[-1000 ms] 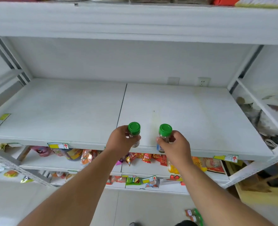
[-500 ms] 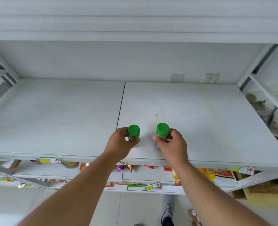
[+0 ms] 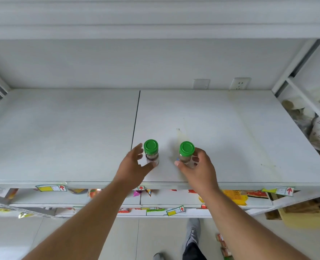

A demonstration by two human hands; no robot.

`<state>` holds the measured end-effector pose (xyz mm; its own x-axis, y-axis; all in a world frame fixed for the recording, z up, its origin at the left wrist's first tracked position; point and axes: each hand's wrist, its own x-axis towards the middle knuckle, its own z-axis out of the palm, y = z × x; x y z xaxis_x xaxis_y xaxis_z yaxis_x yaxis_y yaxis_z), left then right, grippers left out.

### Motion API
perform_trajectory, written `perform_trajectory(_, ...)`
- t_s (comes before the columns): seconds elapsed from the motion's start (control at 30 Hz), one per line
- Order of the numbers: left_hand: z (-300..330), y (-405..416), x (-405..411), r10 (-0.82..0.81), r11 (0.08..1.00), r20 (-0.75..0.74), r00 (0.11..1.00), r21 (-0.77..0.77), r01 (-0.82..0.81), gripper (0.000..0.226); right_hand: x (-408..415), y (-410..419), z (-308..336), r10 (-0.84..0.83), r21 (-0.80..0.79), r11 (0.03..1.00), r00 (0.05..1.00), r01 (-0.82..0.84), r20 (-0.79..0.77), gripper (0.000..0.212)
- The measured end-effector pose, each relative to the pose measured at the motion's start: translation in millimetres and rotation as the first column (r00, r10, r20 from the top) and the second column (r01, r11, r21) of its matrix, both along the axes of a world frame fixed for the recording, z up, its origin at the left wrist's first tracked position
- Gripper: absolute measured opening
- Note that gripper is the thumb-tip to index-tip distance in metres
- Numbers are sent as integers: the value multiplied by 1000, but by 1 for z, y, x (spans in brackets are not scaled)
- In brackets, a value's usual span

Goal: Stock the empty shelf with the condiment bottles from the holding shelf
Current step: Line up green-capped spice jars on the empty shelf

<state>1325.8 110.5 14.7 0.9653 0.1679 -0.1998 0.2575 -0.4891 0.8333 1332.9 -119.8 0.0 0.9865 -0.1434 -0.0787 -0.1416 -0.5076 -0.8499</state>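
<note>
Release on the left: left hand (image 3: 132, 166), which clasped the left green-capped glass condiment bottle (image 3: 151, 152) half a second ago, now has its fingers spread, thumb just touching the base. That bottle stands upright on the white shelf board (image 3: 230, 139), just right of the fingers, apparently placed. Right hand (image 3: 196, 167) still grasps the right green-capped bottle (image 3: 186, 153), which sits between thumb and fingers, seemingly resting on the board.

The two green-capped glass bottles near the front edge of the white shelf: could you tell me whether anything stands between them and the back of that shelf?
Nothing visible does. Behind the left green-capped glass bottle and the right green-capped glass bottle the white shelf shows only bare board up to the back wall, apart from a faint pale streak lying flat on the surface.
</note>
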Motion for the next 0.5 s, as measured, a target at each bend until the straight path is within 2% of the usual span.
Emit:
perform_trajectory(0.03, 2, 0, -9, 63, 998, 8, 998, 11, -63, 58, -4, -4, -1, -7, 9, 1000, 1000, 7, -17, 64)
perform_trajectory(0.07, 4, -2, -21, 129, 991, 39, 991, 22, -130, 45, -8, -9, -2, -23, 28, 999, 999, 24, -30, 63)
perform_trajectory(0.13, 3, -12, -45, 154, 987, 108, 982, 32, -158, 8, -17, -19, -3, -66, 63, 996, 996, 70, -58, 52)
perform_trajectory(0.23, -1, -36, -63, 24, 996, 50, 998, -93, -19, 19, -25, -29, 2, -66, 107, 991, 992, 78, -110, 35)
perform_trajectory(0.3, -4, -52, -55, -23, 984, 28, 999, -177, 28, 21, -24, -29, 6, -27, 132, 990, 991, 44, -129, 33)
perform_trajectory(0.4, -4, -73, -36, -98, 987, -7, 995, -130, 97, 28, -18, -23, 5, -3, 149, 989, 994, 20, -112, 34)
perform_trajectory(0.5, -9, -87, -23, -137, 979, -88, 987, -163, 121, 49, -13, -20, -1, 25, 192, 981, 987, 5, -157, 34)
